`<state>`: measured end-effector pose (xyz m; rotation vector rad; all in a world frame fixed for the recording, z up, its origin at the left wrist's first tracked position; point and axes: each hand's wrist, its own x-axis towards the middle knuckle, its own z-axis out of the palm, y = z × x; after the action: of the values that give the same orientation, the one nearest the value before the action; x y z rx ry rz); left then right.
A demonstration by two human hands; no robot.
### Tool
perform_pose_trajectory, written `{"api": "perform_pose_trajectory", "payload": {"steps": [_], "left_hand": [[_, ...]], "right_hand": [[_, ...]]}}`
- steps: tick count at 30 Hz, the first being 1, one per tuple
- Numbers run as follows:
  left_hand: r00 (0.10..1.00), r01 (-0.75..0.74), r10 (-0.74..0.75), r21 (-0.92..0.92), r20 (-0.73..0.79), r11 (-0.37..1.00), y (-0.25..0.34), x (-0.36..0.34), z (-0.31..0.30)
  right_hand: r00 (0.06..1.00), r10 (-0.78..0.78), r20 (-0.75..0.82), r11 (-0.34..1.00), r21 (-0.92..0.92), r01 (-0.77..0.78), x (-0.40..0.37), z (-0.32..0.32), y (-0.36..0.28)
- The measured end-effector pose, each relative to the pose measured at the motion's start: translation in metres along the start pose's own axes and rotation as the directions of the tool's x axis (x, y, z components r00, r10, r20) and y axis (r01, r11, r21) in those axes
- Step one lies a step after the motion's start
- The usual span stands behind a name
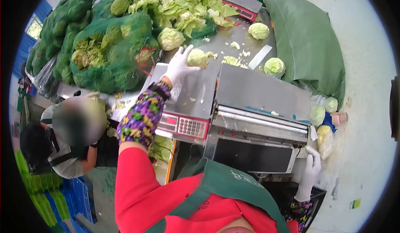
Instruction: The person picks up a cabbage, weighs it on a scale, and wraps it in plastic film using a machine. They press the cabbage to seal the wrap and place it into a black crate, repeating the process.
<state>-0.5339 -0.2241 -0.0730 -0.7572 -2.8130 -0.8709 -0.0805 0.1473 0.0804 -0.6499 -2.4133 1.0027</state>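
Observation:
My left hand (180, 66), in a white glove, reaches over the scale's metal platform (191, 91) with its fingers spread. Right by the fingertips is a trimmed pale cabbage (197, 59), and a larger cabbage (171, 39) sits just beyond. The scale's red keypad panel (183, 125) faces me. My right hand (310, 169), gloved in white too, is held low at the right with fingers stretched out and nothing visible in it. Nearest to it is the right end of the film-wrapping machine (258, 116), with its rollers and dark plate.
Green mesh sacks of cabbages (112, 52) crowd the left; loose leaves (187, 8) are heaped behind. Two cabbages, one far (258, 31) and one nearer (274, 67), lie beside a big green sack (306, 45). A second scale (241, 6) stands behind. A co-worker (68, 143) is at the left.

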Motion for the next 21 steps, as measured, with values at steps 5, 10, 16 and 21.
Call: {"api": "perform_pose_trajectory", "payload": {"steps": [5,10,16,21], "left_hand": [[0.927,0.29,-0.355,0.372,0.118,0.882,0.019,0.062,0.038],[0.923,0.384,-0.378,-0.164,0.068,0.909,-0.072,0.097,0.087],[0.99,0.138,-0.11,-0.464,0.086,0.875,-0.029,0.064,-0.023],[0.947,-0.181,-0.026,0.6,0.32,0.779,0.078,-0.027,-0.082]], "right_hand": [[0.969,0.226,-0.095,0.971,-0.054,-0.232,-0.025,-0.033,0.038],[0.896,0.397,-0.198,0.918,0.066,-0.392,-0.043,-0.049,0.062],[0.929,0.356,-0.098,0.934,0.065,-0.351,-0.012,-0.028,0.057],[0.99,0.132,0.056,0.991,-0.007,-0.131,0.025,-0.008,0.054]]}}
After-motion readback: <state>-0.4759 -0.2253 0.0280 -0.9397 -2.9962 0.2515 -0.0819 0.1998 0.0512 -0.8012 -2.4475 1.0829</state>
